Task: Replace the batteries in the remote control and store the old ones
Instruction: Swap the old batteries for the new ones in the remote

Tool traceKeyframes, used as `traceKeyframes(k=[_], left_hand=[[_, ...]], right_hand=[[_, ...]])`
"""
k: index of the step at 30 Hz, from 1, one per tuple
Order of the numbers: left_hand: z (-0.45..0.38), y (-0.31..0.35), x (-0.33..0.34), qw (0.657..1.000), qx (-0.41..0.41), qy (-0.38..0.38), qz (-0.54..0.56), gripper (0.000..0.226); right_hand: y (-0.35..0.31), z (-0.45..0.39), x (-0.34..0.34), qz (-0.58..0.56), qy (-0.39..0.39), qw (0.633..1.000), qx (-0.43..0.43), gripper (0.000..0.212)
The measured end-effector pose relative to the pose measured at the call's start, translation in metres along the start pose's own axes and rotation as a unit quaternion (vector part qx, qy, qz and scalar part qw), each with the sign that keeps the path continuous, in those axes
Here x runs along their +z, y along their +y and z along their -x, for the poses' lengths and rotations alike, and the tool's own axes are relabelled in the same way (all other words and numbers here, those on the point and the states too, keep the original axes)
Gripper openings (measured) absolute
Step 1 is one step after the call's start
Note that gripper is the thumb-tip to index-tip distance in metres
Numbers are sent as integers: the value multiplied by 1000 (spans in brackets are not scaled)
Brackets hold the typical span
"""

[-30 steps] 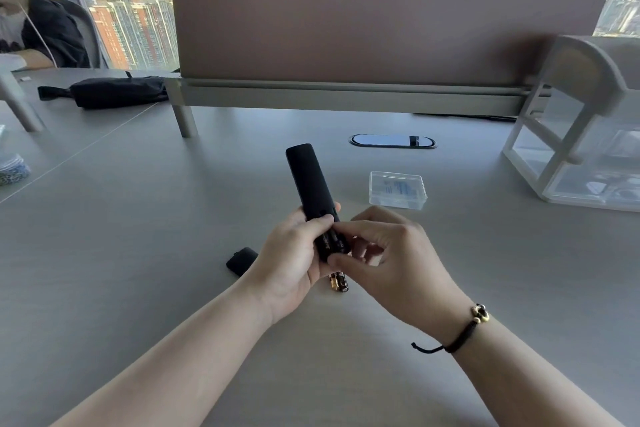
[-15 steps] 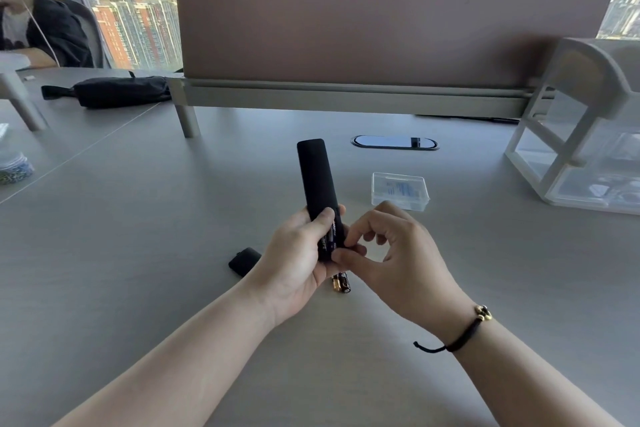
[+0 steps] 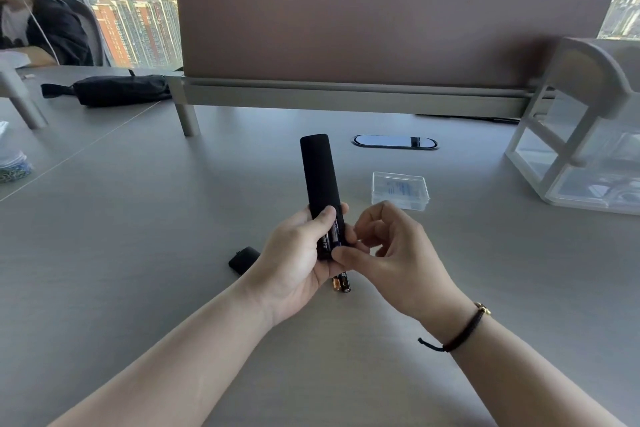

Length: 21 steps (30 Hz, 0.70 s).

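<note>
A grey table (image 3: 138,253) carries a black battery cover (image 3: 243,259); two old batteries (image 3: 341,282); a clear plastic box (image 3: 400,190); a white organizer (image 3: 581,163).

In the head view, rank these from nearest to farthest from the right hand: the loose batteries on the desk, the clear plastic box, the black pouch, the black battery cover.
Measured from the right hand:
1. Loose batteries, just below its thumb, left of the wrist.
2. Clear plastic box, on the desk beyond the hand.
3. Battery cover, past the left hand.
4. Black pouch, far back left.
Box and cover are close to call.
</note>
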<state>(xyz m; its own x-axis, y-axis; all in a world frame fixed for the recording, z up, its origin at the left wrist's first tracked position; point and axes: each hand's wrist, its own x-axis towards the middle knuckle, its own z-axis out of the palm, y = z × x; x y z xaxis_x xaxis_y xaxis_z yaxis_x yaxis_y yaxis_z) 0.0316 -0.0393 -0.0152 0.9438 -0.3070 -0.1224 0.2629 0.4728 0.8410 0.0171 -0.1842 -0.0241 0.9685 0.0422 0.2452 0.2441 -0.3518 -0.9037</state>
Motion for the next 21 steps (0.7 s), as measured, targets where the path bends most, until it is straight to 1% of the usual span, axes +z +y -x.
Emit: traceKeyframes(k=[5, 11, 14, 18, 19, 21], left_hand=[[2, 2, 1, 1000, 2, -26, 8, 23], [0, -1, 0, 999, 8, -42, -14, 22], [-4, 3, -2, 999, 28, -36, -5, 27], [-12, 15, -13, 994, 80, 23, 70, 35], [-15, 18, -16, 991, 95, 40, 90, 37], [-19, 21, -23, 984, 117, 79, 106, 37]], right_hand=[[1, -4, -1, -108, -7, 994, 31, 31], [2, -4, 1, -127, -5, 991, 37, 31], [5, -5, 0, -86, 8, 996, 29, 34], [5, -6, -4, -18, 49, 999, 16, 31], [5, -5, -4, 20, 55, 998, 5, 28], [6, -1, -3, 133, 49, 989, -40, 23]])
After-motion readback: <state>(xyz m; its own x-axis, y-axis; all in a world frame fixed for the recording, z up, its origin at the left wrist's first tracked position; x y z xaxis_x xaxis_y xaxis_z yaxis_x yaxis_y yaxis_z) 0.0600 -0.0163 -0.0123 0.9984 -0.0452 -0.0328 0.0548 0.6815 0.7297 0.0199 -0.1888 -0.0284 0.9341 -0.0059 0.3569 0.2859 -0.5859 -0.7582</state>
